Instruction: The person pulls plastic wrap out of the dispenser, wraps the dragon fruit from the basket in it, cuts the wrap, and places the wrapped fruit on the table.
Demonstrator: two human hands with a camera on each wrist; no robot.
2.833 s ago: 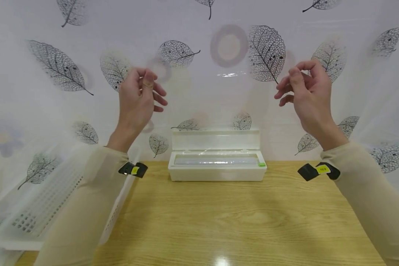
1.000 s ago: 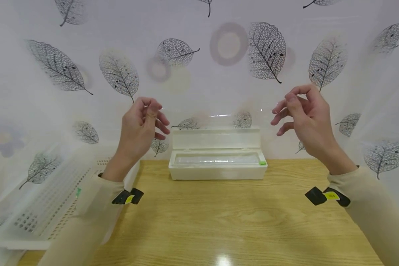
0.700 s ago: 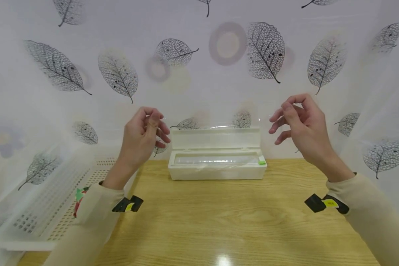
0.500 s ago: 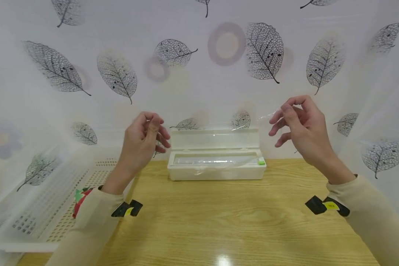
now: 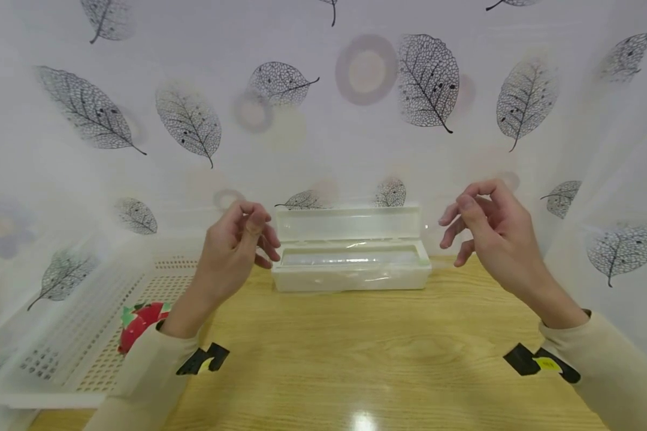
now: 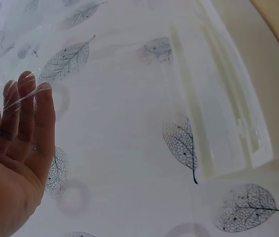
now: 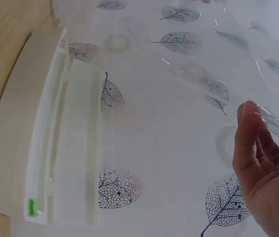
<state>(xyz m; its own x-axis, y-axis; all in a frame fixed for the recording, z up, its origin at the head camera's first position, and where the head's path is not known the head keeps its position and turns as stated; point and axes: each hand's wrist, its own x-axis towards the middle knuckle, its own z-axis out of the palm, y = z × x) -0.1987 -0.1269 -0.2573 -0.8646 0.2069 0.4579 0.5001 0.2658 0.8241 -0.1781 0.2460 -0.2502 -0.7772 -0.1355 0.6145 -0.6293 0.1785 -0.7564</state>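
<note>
While the left hand (image 5: pixel 236 251) and right hand (image 5: pixel 492 230) hung at mid-frame, each pinched between thumb and fingertips an end of a clear film sheet (image 7: pixel 213 81), barely visible, stretched across between them. Its long axis ran left to right, parallel to the dispenser box (image 5: pixel 351 263), which sat open at the centre of the frame on the tabletop (image 5: pixel 366 353), just beyond and below the film. The left hand was the nearer to the box, almost at its end. A white basket (image 5: pixel 59 335) holding a red fruit (image 5: pixel 139 320) stood lower left.
</note>
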